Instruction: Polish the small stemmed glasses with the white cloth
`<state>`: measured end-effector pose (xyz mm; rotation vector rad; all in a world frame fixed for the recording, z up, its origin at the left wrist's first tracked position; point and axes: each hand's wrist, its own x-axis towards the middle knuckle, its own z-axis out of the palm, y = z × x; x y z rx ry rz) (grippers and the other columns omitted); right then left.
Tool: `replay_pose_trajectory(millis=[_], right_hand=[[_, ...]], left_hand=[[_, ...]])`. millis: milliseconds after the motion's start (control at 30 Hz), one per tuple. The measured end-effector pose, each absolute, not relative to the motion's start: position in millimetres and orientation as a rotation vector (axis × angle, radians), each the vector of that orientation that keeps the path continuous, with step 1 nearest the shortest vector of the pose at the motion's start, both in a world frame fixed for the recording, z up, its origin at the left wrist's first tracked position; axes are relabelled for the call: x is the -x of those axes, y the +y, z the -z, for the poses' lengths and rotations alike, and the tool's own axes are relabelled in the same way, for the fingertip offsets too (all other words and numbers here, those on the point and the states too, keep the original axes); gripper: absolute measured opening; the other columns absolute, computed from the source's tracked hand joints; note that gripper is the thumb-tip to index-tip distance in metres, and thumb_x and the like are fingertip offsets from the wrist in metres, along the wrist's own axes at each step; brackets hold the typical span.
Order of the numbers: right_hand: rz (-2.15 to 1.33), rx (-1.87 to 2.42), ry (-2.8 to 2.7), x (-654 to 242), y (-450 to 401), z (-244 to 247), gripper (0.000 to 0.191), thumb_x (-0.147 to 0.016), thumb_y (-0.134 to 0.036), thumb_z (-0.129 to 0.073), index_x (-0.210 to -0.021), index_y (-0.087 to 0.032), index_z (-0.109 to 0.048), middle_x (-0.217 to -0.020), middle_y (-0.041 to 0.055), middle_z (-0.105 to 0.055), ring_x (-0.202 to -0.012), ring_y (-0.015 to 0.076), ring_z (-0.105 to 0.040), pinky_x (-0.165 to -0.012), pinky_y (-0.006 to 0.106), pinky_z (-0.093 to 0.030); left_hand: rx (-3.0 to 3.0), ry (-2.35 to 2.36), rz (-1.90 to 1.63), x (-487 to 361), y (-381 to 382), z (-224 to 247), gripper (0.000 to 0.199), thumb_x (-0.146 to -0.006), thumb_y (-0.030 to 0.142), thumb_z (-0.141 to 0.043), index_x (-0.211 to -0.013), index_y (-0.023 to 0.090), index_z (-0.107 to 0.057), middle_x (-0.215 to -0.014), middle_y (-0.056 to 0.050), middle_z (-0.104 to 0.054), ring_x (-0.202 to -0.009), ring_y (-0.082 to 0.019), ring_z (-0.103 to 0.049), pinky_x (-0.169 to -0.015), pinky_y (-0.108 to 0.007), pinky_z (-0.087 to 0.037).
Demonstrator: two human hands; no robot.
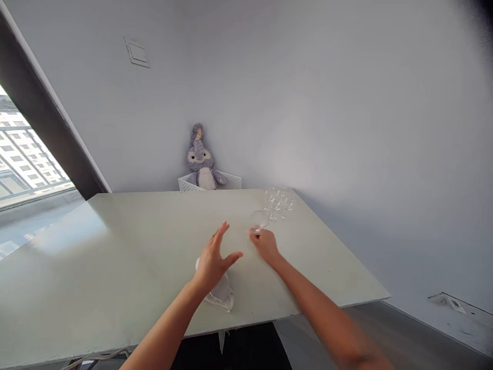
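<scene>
Two hands: left hand (210, 261) splayed over one white cloth (222, 290), right hand (265, 243) clamped on one glass (259, 219).

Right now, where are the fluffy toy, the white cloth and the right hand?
Fluffy toy (206, 178), head view: its pale belly.
White cloth (222, 292), head view: its lower, uncovered part.
Right hand (267, 244), head view: the back of it.

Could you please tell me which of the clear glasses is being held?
The single glass in the right hand, nearer the camera than the others; the clustered glasses sit toward the far right corner of the table, unheld.
</scene>
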<state>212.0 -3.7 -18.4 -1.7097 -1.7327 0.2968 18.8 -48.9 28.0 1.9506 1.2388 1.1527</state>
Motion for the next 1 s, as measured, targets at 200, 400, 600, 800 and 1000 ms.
replay_pose_trajectory(millis=[200, 400, 600, 800, 1000], right_hand=[[-0.200, 2.019, -1.371, -311.0, 24.1, 35.3, 0.034, -0.079, -0.041, -0.042, -0.063, -0.018, -0.061, -0.070, 0.0056, -0.064, -0.066, 0.0173, -0.056, -0.059, 0.024, -0.034], [-0.251, 2.110, -1.308, -332.3, 35.7, 49.4, 0.037, -0.077, -0.041, -0.043, -0.051, -0.018, -0.055, -0.068, 0.0069, -0.063, -0.061, 0.0165, -0.054, -0.052, 0.024, -0.031], [-0.297, 2.135, -1.310, -329.3, 44.4, 55.5, 0.035, -0.078, -0.042, -0.043, -0.061, -0.017, -0.059, -0.070, 0.0070, -0.064, -0.065, 0.0164, -0.056, -0.054, 0.024, -0.033], [-0.340, 2.172, -1.329, -336.8, 30.0, 49.3, 0.030, -0.075, -0.040, -0.048, -0.090, -0.017, -0.062, -0.081, 0.0057, -0.064, -0.068, 0.0167, -0.057, -0.055, 0.024, -0.034], [-0.385, 2.005, -1.474, -293.8, -33.2, 38.5, 0.034, -0.077, -0.035, -0.046, -0.108, -0.022, -0.053, -0.080, 0.0022, -0.062, -0.071, 0.0173, -0.056, -0.066, 0.028, -0.039]], left_hand=[[-1.684, 1.533, -1.175, 23.4, -42.3, -1.3, 0.042, -0.077, 0.042, -0.051, -0.117, 0.030, -0.050, -0.118, -0.005, -0.058, -0.104, -0.026, -0.054, -0.076, -0.037, -0.046], [-1.552, 1.531, -1.171, 37.7, -43.9, 22.8, 0.042, -0.075, 0.044, -0.052, -0.114, 0.027, -0.053, -0.114, -0.006, -0.060, -0.102, -0.024, -0.056, -0.081, -0.038, -0.045], [-1.469, 1.504, -1.157, 48.4, -46.8, 26.6, 0.039, -0.074, 0.046, -0.053, -0.105, 0.023, -0.060, -0.110, -0.007, -0.062, -0.097, -0.023, -0.059, -0.086, -0.038, -0.043], [-1.607, 1.550, -1.059, 52.9, -56.7, 21.3, 0.034, -0.080, 0.045, -0.043, -0.097, 0.024, -0.063, -0.102, -0.005, -0.065, -0.093, -0.021, -0.059, -0.080, -0.034, -0.045], [-1.972, 1.173, -0.755, 52.5, -53.8, 4.1, 0.053, -0.079, 0.025, -0.045, -0.131, 0.029, -0.035, -0.130, -0.005, -0.046, -0.110, -0.019, -0.047, -0.090, -0.031, -0.040]])
